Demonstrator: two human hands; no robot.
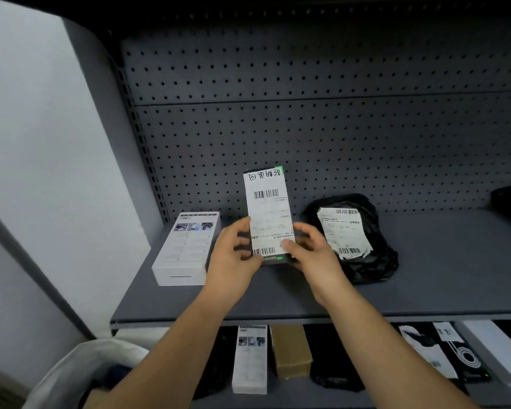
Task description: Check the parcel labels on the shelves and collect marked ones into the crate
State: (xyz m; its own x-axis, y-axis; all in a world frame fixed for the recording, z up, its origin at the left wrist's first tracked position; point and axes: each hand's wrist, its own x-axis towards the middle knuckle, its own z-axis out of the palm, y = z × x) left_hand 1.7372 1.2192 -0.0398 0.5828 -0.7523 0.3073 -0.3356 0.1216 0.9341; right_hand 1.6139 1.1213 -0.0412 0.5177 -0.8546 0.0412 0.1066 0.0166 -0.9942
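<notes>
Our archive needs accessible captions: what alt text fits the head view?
Both hands, left hand and right hand, hold a labelled parcel upright above a grey shelf, handwriting across the label's top. A white box lies left of it, a black bag parcel right.

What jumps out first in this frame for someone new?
The tall labelled parcel, held upright over the shelf at centre, handwritten characters at its top, with the left hand and right hand in a grip on its lower end. Beside it, a black bag parcel lies to the right and a white box to the left.
</notes>
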